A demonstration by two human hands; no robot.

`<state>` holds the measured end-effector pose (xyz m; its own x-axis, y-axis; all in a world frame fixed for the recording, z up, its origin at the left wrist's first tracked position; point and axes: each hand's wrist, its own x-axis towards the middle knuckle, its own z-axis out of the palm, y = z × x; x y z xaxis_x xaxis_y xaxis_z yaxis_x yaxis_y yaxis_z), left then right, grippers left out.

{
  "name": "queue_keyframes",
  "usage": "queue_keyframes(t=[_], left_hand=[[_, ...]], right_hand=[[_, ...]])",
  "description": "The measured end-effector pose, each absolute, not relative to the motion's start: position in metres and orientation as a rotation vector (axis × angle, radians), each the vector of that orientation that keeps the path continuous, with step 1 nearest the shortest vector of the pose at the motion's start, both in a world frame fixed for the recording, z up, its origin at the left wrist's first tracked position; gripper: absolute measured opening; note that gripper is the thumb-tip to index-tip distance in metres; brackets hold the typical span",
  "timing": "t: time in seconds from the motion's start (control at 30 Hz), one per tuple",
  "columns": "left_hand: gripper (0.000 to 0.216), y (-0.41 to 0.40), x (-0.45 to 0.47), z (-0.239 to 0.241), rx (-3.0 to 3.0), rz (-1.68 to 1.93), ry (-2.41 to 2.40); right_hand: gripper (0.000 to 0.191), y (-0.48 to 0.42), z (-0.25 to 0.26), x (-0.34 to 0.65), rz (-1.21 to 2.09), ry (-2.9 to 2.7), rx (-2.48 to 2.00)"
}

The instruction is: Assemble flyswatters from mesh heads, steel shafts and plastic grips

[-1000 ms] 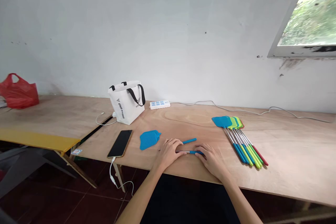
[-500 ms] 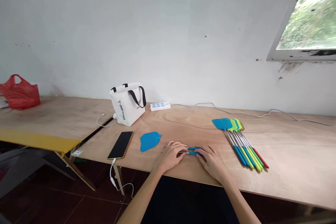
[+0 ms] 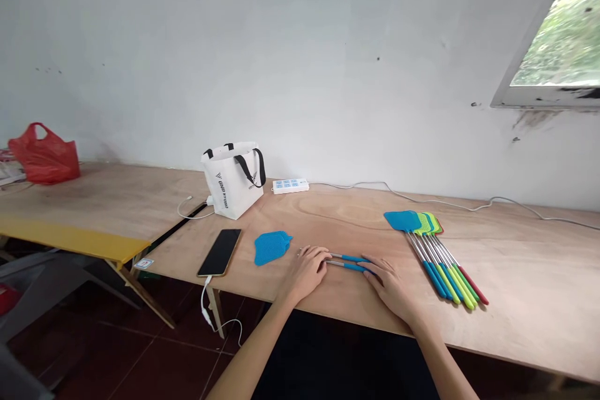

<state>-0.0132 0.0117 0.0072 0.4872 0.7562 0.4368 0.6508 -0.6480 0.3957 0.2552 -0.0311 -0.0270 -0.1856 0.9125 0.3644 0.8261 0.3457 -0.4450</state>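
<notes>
Two fly swatter handles (image 3: 352,267), metal rods with blue grips, lie side by side on the table, close to its front edge. My left hand (image 3: 307,270) is closed over their metal ends, and a rod tip pokes out at its left. Over the blue grip ends my right hand (image 3: 388,281) is bent, its fingers covering them. Left of my hands a loose blue swatter head (image 3: 272,247) lies flat. To the right rests a fanned row of several assembled fly swatters (image 3: 434,256), with blue, yellow-green, green and red grips.
A black-screened phone (image 3: 220,252) with a white cable lies on the left. Behind it stand a white tote bag (image 3: 234,184) and a power strip (image 3: 290,185), whose cord runs along the wall. A red plastic bag (image 3: 49,159) sits on the adjoining table (image 3: 117,200).
My right hand has shifted right along the blue grips, and more of the rods shows between my hands. The camera view has turned slightly left.
</notes>
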Motion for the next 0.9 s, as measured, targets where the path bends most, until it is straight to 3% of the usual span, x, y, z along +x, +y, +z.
queue_keyframes(t=[0.4, 0.9], left_hand=[[0.035, 0.012, -0.013, 0.005, 2.543, 0.853, 1.268], [0.023, 0.017, -0.014, -0.003, 2.513, 0.899, 1.364]], right_hand=[[0.041, -0.03, -0.035, 0.254, -0.001, -2.027, -1.539], [0.039, -0.03, -0.032, 0.257, -0.116, -1.92, -1.672]])
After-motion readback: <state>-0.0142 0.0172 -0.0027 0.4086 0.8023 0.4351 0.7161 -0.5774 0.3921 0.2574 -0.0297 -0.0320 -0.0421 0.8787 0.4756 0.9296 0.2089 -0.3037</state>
